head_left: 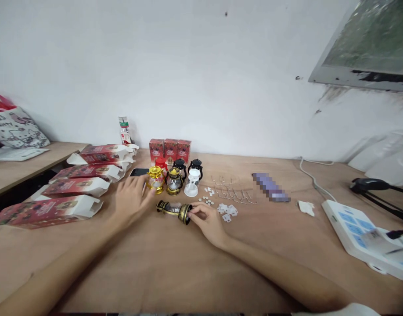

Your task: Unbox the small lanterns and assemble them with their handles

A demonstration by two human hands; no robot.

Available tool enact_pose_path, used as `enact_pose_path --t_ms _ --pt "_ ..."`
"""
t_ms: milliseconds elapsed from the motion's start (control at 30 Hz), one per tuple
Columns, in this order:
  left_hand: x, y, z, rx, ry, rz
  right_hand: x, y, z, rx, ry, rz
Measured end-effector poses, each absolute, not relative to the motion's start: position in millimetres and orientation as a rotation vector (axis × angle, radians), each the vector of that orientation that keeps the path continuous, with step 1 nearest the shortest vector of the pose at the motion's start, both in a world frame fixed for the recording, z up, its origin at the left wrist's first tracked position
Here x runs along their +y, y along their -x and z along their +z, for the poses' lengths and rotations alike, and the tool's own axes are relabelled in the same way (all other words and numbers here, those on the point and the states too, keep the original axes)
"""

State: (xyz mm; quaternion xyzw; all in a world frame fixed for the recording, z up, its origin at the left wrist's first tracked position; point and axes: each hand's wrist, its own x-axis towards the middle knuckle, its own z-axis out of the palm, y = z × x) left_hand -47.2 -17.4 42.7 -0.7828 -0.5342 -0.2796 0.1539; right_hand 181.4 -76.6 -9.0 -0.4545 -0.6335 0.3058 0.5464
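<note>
A bronze-coloured miniature lantern (175,208) lies on its side on the table, its base toward the right. My right hand (210,224) has its fingers closed at that base. My left hand (131,197) is slightly blurred, fingers apart and holding nothing, beside a shiny gold lantern (156,180) and partly over a phone (138,172). Upright next to the gold one stand another bronze lantern (174,181) and a white lantern (192,183). Behind them are a red lantern (161,163) and two black lanterns (195,165).
Flattened red boxes (79,188) lie at left; small red boxes (170,150) stand by the wall. Right of the lanterns are button cells (206,200), white plastic pieces (227,210) and thin wire hooks (232,191). A power strip (362,232) lies at right.
</note>
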Motion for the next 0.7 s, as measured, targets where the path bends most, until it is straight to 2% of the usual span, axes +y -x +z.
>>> enact_pose_path --t_ms 167,433,567,700 --pt "2 72 35 -1.775 2.130 -0.462 -77 -182 -9 -1.537 1.083 0.682" --pt "4 77 29 -1.705 2.136 -0.661 -77 -184 -11 -1.610 1.050 0.609" --pt "-6 73 22 -1.323 2.260 -0.985 -78 -184 -11 -1.661 1.048 0.522" --pt "-27 49 13 -0.848 2.611 -0.980 -80 -184 -10 -1.688 1.041 0.429"
